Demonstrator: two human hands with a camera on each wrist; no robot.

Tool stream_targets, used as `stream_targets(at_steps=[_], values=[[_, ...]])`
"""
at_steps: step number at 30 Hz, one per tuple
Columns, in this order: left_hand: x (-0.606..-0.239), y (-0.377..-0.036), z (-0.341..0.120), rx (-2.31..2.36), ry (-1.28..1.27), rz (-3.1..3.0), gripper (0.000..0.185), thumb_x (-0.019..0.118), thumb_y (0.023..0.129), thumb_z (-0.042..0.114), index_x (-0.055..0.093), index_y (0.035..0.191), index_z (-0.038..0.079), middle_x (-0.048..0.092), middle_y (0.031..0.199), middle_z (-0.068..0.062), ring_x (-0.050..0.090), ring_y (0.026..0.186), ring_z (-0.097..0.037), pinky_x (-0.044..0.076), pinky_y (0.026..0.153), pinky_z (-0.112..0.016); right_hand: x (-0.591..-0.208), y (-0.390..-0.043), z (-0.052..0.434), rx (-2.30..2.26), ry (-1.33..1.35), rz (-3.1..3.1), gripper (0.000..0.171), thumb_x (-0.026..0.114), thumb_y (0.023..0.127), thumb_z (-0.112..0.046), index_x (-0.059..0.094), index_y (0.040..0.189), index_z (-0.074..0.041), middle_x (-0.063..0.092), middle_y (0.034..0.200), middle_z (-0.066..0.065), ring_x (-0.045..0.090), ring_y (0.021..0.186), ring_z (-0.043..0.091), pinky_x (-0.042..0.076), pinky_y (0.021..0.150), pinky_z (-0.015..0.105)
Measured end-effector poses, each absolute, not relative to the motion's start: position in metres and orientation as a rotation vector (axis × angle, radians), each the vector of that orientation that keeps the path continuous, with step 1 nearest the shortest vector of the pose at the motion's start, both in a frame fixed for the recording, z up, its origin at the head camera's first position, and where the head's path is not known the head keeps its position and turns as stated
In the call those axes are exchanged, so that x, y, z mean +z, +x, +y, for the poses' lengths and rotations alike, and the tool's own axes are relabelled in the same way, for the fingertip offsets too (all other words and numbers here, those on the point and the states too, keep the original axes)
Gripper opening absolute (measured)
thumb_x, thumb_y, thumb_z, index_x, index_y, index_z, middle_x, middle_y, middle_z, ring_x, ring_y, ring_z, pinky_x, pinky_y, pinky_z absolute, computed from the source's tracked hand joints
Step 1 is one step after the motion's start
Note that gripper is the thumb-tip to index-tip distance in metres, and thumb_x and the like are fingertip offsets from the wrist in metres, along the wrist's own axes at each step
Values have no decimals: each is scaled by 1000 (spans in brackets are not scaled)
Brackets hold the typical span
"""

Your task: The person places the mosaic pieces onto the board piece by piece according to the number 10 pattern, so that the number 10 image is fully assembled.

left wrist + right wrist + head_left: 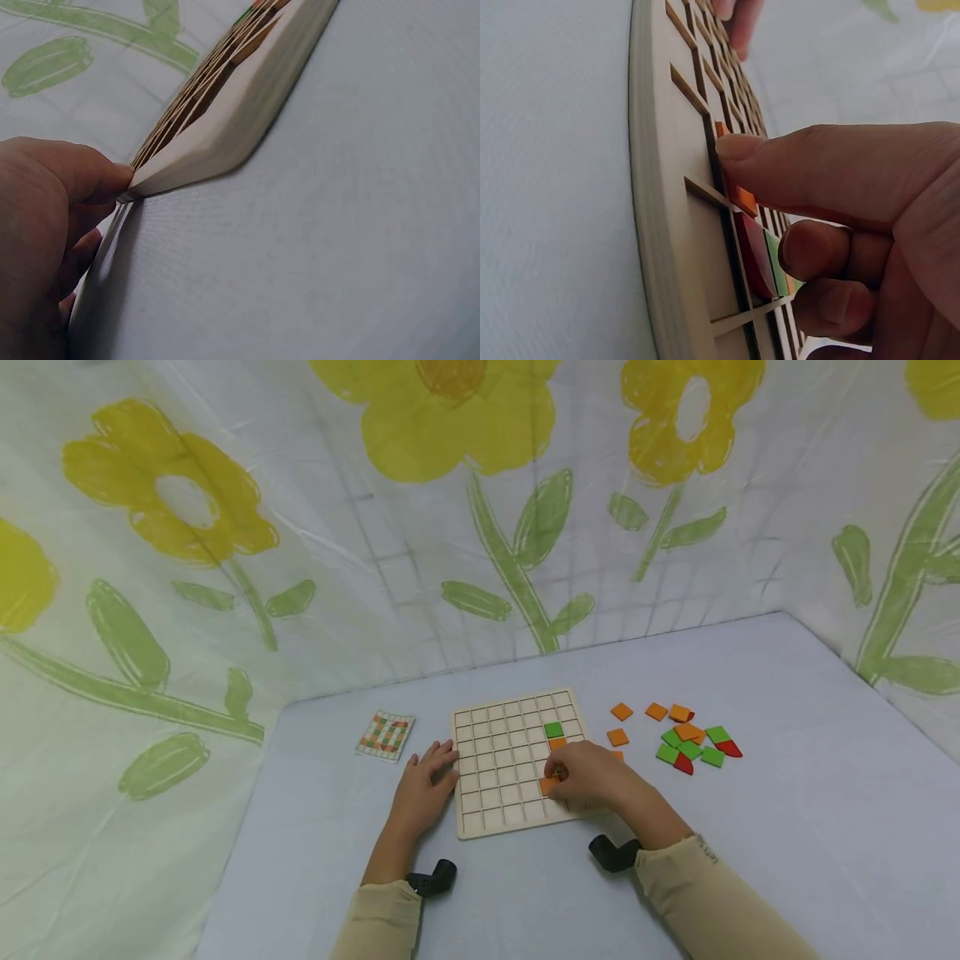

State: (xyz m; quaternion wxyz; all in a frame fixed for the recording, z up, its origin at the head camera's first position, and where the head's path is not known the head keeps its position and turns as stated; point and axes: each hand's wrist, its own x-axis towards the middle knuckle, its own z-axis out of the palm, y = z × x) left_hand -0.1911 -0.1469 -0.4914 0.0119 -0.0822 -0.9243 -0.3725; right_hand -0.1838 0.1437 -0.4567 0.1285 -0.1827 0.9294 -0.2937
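Pale worktop [787,793], flower-print backdrop. Left hand [423,785]: fingers relaxed, steadying grid board [495,777]. Right hand [592,777]: fingers pinching orange tile [742,196]; seat flat, square to cell.

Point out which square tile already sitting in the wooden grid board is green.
The green square tile lies in the wooden grid board, farthest from the right hand; the orange square tile sits just below it.

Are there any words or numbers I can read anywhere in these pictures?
On the right sleeve cuff: a few tiny dark marks, too small and blurred to read.
On the pattern card: only coloured squares, no words.
On the wooden board, the loose tiles and the flowered sheet: no words or numbers.
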Motion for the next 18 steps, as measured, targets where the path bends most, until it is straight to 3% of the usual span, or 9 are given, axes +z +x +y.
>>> stream_targets(at_steps=[9, 14, 18], values=[[-491, -191, -147, -1150, -254, -2884, 35, 63, 96, 22, 65, 129, 12, 51, 148, 1, 36, 145, -22, 11, 125, -47, -451, -190, 157, -903, -440, 2678, 19, 76, 84, -23, 73, 101, -16, 61, 80, -4, 53, 73, 14, 45, 63, 29], [-491, -191, -146, -1146, -263, -2881, 35, 63, 96, 21, 65, 129, 12, 51, 148, 1, 36, 145, -22, 11, 124, -47, -448, -203, 196, -931, -232, 2766, 27, 71, 88, -24, 71, 112, -11, 58, 83, 4, 50, 72, 19, 40, 58, 28], [-490, -191, -147, -1140, -263, -2890, 35, 63, 96, 21, 64, 129, 11, 51, 148, 0, 36, 145, -23, 11, 124, -47, -445, -207, 236, -920, -89, 2813, 33, 68, 90, -24, 68, 118, -6, 59, 92, 9, 52, 78, 22, 42, 62, 29]])
